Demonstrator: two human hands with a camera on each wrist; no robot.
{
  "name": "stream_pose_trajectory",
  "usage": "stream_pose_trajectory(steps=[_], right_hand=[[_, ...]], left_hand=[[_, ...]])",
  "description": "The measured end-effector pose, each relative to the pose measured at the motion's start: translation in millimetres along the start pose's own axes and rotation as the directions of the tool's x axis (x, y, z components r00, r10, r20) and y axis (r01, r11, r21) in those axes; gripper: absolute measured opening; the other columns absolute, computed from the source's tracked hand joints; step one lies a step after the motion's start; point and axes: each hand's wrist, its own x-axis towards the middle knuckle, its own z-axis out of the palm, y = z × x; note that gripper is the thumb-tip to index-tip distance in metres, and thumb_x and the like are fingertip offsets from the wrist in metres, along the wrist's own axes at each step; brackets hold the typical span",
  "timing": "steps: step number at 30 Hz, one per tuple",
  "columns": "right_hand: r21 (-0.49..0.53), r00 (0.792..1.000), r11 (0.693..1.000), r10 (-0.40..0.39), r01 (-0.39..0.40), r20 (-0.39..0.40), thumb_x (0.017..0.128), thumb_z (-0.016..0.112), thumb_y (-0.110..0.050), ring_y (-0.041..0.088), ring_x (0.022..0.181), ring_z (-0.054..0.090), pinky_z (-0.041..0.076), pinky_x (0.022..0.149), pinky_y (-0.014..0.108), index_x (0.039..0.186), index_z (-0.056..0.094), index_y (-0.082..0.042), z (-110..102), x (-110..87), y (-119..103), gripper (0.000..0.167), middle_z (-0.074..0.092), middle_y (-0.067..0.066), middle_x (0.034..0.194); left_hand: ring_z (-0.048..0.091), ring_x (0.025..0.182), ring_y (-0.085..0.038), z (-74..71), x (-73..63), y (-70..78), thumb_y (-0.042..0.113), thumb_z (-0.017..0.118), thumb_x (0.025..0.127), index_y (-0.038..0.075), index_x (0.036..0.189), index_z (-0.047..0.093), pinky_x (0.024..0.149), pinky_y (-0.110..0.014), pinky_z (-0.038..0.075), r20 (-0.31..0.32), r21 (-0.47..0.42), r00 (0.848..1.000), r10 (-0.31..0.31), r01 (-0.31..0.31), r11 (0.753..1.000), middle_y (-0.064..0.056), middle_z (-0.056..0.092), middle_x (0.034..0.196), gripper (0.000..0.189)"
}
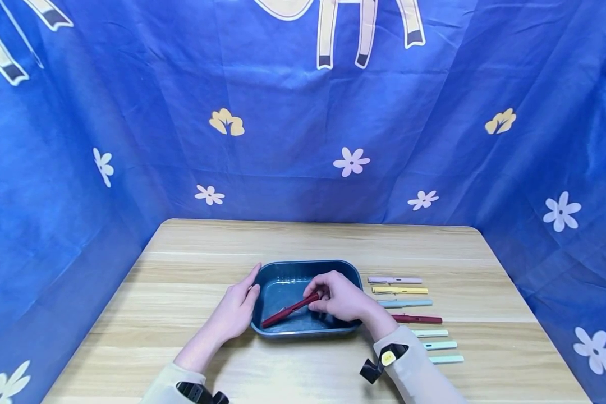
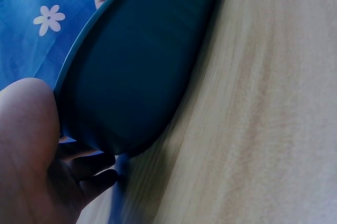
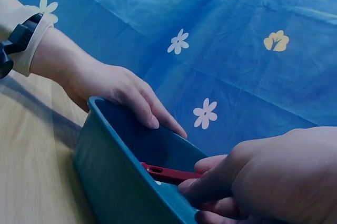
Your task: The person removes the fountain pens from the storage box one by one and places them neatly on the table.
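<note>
A dark teal plastic bin (image 1: 283, 275) sits on the table. My left hand (image 1: 236, 306) holds the bin's left end, thumb at the rim and fingers along the outer wall; the left wrist view shows the fingers (image 2: 97, 174) bent against that wall. Inside the bin, my right hand (image 1: 340, 297) pinches a dark red pen (image 1: 288, 312) near one end. The pen slants down to the left, its far end low by the bin's front left corner. In the right wrist view the pen (image 3: 168, 174) shows between thumb and fingers, partly hidden by them.
Right of the bin lies a column of pens: lilac (image 1: 395, 280), yellow (image 1: 400, 290), light blue (image 1: 406, 303), dark red (image 1: 419, 319) and several mint green ones (image 1: 440, 345). The right forearm covers some of their left ends. Blue patterned cloth (image 1: 293, 140) surrounds the wooden table (image 1: 192, 241).
</note>
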Motion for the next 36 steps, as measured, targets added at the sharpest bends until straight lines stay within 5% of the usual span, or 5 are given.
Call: stream_pose_trajectory(steps=[5, 13, 27, 36], right_hand=[[0.077, 0.999, 0.997, -0.010, 0.013, -0.041, 0.094, 0.080, -0.001, 0.014, 0.070, 0.064, 0.053, 0.062, 0.022, 0.103, 0.079, -0.010, -1.6, -0.6, -0.5, 0.013, 0.070, -0.003, 0.087], [0.244, 0.999, 0.970, -0.013, 0.020, -0.030, 0.096, 0.077, -0.001, 0.048, 0.086, 0.072, 0.049, 0.059, 0.019, 0.105, 0.080, -0.006, -4.1, -2.1, -2.8, 0.011, 0.078, 0.016, 0.095], [0.349, 0.993, 0.930, -0.091, 0.114, -0.079, 0.096, 0.077, -0.001, 0.056, 0.087, 0.069, 0.059, 0.067, 0.023, 0.107, 0.079, -0.001, -17.3, -10.8, -17.7, 0.012, 0.079, 0.012, 0.094], [0.416, 0.987, 0.895, -0.128, 0.159, -0.103, 0.098, 0.073, 0.003, 0.040, 0.093, 0.076, 0.065, 0.084, 0.034, 0.112, 0.076, 0.006, -28.3, -22.9, -25.3, 0.015, 0.075, 0.020, 0.103]], left_hand=[[0.049, 0.142, -0.040, 0.5, 0.2, -1.8, 0.012, 0.045, 0.114, 0.004, 0.165, 0.034, 0.120, -0.057, 0.036, -0.001, -0.002, 1.000, -0.001, 0.001, 1.000, -0.026, 0.049, 0.155, 0.053], [0.049, 0.142, -0.040, 0.7, 0.8, -2.0, 0.012, 0.045, 0.114, 0.004, 0.165, 0.034, 0.119, -0.057, 0.036, 0.002, 0.002, 1.000, -0.001, 0.001, 1.000, -0.026, 0.049, 0.155, 0.054], [0.049, 0.142, -0.041, -0.1, -0.2, -0.3, 0.012, 0.046, 0.114, 0.003, 0.165, 0.033, 0.119, -0.057, 0.036, 0.005, -0.004, 1.000, -0.003, 0.003, 1.000, -0.026, 0.049, 0.155, 0.054], [0.048, 0.143, -0.040, 0.6, -0.6, -0.9, 0.015, 0.045, 0.114, 0.005, 0.166, 0.033, 0.120, -0.056, 0.035, 0.009, -0.010, 1.000, -0.013, 0.013, 1.000, -0.025, 0.048, 0.156, 0.054]])
